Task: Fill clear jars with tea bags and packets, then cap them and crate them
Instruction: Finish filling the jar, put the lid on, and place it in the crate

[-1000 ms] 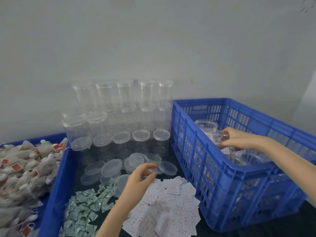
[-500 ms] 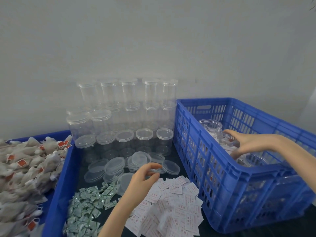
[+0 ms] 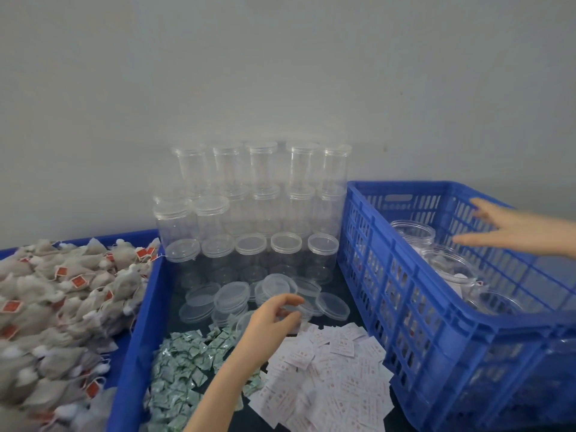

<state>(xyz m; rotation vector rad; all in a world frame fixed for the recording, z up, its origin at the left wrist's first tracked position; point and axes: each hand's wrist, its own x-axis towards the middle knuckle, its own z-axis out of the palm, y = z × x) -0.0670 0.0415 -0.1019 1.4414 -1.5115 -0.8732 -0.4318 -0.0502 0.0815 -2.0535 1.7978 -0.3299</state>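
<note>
Clear plastic lid sits pinched between the thumb and curled fingertips of the left hand, held just above the loose lids scattered on the dark table. The held lid is transparent and partly blurred, so its exact edge against the fingers cannot be resolved. Behind the loose lids, empty capped jars stand stacked in rows against the wall. Near the left wrist lie a heap of green packets and, to its right, a heap of white packets. At far left, a blue bin holds a pile of tea bags with red tags. At right, a blue slatted crate contains several uncapped jars holding contents. The right hand hovers over the crate interior with fingers straight and spread, gripping nothing; it is above the uncapped jars and apart from them.
</note>
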